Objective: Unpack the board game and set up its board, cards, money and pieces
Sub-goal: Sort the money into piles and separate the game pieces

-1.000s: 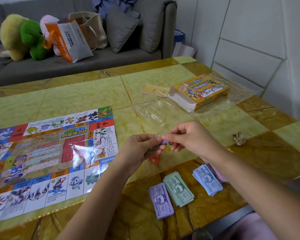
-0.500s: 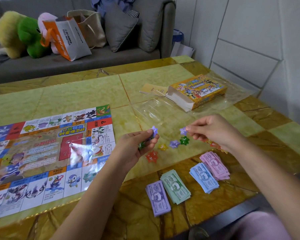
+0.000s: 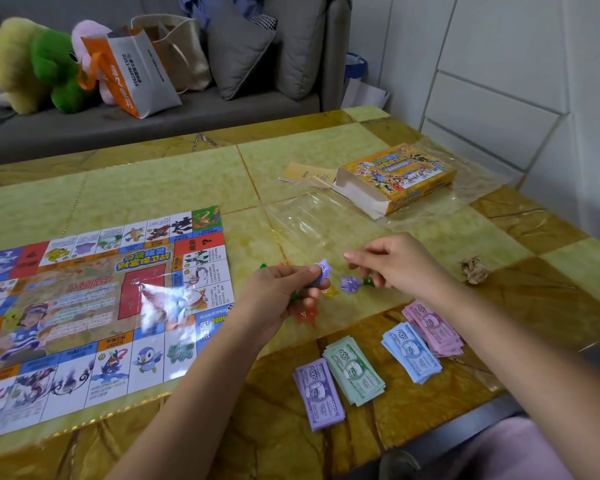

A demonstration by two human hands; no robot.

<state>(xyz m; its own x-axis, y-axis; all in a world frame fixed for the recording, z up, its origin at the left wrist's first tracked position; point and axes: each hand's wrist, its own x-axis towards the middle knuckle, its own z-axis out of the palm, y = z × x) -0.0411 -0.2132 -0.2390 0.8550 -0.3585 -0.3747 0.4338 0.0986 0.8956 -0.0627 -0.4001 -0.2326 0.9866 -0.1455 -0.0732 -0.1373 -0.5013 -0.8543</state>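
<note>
The left hand [image 3: 281,296] pinches a purple star [image 3: 323,269] at its fingertips; whether the right hand [image 3: 399,268], fingers curled, holds anything is unclear. The hands have parted, leaving loose stars [image 3: 350,284] on the table [image 3: 187,181] near the money [image 3: 354,372]: the pieces are going down.

Purple notes [image 3: 319,393]: "5000". Board [image 3: 84,306]: "2000" on corner square, "?" on red square.

Star pieces [image 3: 350,284] near four money stacks [image 3: 354,374]
</note>
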